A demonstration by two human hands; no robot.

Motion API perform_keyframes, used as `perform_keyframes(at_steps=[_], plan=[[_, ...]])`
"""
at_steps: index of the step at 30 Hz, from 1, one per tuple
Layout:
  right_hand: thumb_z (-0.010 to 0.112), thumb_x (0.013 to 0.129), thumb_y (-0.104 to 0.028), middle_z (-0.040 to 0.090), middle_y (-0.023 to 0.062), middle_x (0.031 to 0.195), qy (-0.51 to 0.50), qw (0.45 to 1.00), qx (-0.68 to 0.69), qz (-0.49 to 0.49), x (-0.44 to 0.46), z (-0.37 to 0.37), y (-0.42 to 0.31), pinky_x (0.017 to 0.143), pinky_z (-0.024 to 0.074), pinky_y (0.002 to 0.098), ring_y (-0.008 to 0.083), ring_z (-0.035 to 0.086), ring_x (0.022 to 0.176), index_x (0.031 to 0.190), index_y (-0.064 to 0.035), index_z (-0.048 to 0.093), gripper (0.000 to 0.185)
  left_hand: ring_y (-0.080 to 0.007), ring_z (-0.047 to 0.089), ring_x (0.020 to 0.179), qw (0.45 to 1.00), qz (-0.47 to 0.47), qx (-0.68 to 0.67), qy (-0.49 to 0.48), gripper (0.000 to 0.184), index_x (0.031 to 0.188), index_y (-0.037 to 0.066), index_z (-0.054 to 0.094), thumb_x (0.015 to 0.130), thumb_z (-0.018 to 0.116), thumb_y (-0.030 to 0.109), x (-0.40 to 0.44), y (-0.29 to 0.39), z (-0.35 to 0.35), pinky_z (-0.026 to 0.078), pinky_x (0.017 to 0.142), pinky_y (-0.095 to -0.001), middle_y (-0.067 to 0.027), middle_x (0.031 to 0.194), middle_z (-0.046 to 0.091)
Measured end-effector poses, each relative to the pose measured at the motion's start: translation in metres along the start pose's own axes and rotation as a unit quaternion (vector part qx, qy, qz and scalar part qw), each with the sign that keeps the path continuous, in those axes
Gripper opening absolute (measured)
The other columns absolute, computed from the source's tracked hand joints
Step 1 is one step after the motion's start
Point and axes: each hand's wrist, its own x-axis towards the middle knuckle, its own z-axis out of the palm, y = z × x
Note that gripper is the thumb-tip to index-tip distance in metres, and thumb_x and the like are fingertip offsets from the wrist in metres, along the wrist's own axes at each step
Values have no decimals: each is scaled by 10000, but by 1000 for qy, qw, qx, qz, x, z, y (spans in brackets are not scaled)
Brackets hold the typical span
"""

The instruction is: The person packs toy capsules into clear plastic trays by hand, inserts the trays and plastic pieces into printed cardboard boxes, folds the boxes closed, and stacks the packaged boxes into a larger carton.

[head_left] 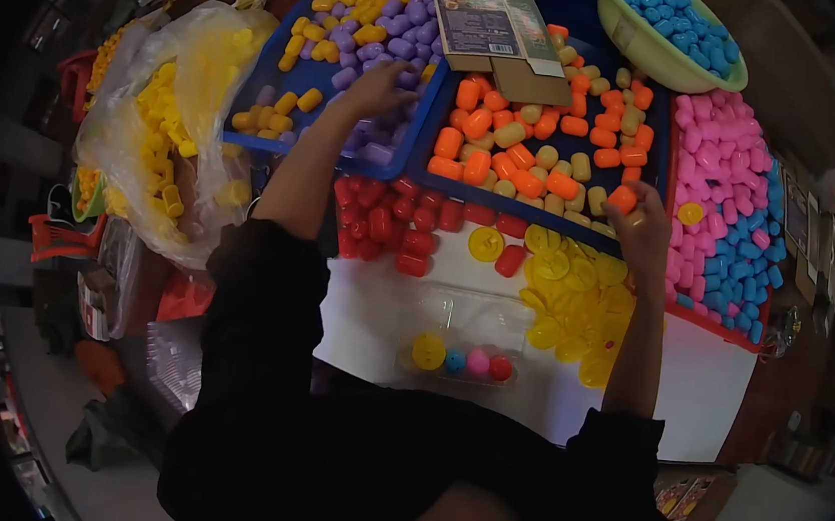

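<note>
My left hand (pixel 381 91) reaches over the left blue tray (pixel 351 167), its fingers stretched out among purple plastic pieces (pixel 383 46). Whether its fingertips touch one is hard to see. At the front right corner of the second blue tray (pixel 431 176), my right hand (pixel 645 227) is closed on an orange capsule-shaped piece (pixel 622 199). Orange pieces (pixel 518 157) and tan pieces (pixel 580 166) lie mixed in that tray. Nearest my body, an open clear plastic box (pixel 463 310) holds a yellow disc (pixel 429 352) and blue (pixel 455 362), pink (pixel 478 363) and red (pixel 500 368) pieces in a row.
Red pieces (pixel 381 222) and yellow discs (pixel 576 286) lie on the white tabletop (pixel 373 306). A flattened carton (pixel 490 26) rests across the trays. Pink pieces (pixel 714 158) and blue pieces (pixel 739 261) fill the right. A green basin (pixel 648 57) and a plastic bag (pixel 109 120) stand beyond.
</note>
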Motion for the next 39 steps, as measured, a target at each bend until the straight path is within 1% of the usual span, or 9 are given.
perform_keyframes(at_steps=[14, 20, 22, 24, 29, 31, 34, 36, 39], plan=[[730, 744, -143, 618, 88, 957, 61, 988, 111, 83, -28, 10, 11, 789, 465, 276, 165, 588, 887, 1052, -8, 558, 377, -361, 601, 820, 986, 35, 107, -122, 448, 1226, 128, 468, 784, 541, 118, -16, 22, -4, 477, 704, -439, -211, 937, 605], [726, 740, -130, 619, 94, 953, 69, 991, 102, 51, -33, 9, 14, 786, 464, 286, 185, 594, 885, 1046, -4, 574, 364, -366, 605, 886, 971, -146, -55, 182, 280, 1087, 87, 577, 872, 439, 202, -11, -55, -45, 466, 788, -436, -199, 928, 634], [716, 745, -121, 618, 101, 950, 73, 989, 114, 52, -30, 9, 15, 787, 463, 285, 192, 595, 885, 1040, -6, 574, 347, -349, 599, 943, 956, -281, 70, 46, 360, 1046, 63, 614, 847, 494, 338, -14, -81, -63, 465, 821, -416, -209, 993, 623], [710, 748, -119, 618, 103, 949, 76, 990, 111, 48, -29, 9, 20, 778, 464, 286, 194, 596, 877, 1036, -3, 572, 340, -331, 628, 870, 917, -260, 217, -208, 474, 954, -36, 618, 783, 589, 405, -22, -83, -70, 489, 772, -409, -211, 937, 638], [696, 771, -139, 615, 84, 932, 100, 991, 77, 39, -28, 8, 26, 739, 465, 264, 170, 588, 848, 1029, -2, 565, 320, -271, 642, 816, 902, -274, 212, -257, 562, 918, -28, 634, 730, 614, 501, -20, -138, -60, 516, 658, -367, -183, 906, 645], [690, 790, -167, 607, 46, 900, 118, 946, 258, 159, -34, 3, 22, 699, 466, 246, 136, 574, 798, 1033, -8, 561, 318, -218, 628, 782, 926, -291, 108, -216, 535, 963, -2, 632, 750, 604, 488, -22, -137, -63, 504, 621, -307, -151, 866, 635], [680, 806, -185, 598, 12, 880, 57, 948, 263, 171, -75, -25, -19, 664, 463, 232, 112, 561, 750, 1039, -14, 561, 312, -159, 605, 812, 944, -266, -177, -86, 408, 1097, 79, 582, 843, 530, 394, -51, -16, -104, 469, 750, -298, -69, 941, 610], [690, 786, -173, 607, 22, 849, 8, 943, 271, 191, -109, -32, -39, 647, 468, 245, 114, 564, 719, 1039, -14, 564, 324, -134, 586, 811, 946, -132, -269, -127, 457, 1238, 117, 471, 862, 537, 369, -85, 58, -115, 454, 739, -261, -38, 998, 591], [700, 730, -168, 617, 119, 826, -203, 972, 97, 61, -138, -34, -66, 668, 485, 297, 209, 615, 743, 1013, -19, 573, 344, -141, 594, 810, 924, 9, -280, -262, 410, 1155, 101, 499, 840, 588, 349, -145, 175, -114, 459, 686, -275, -54, 920, 612]])
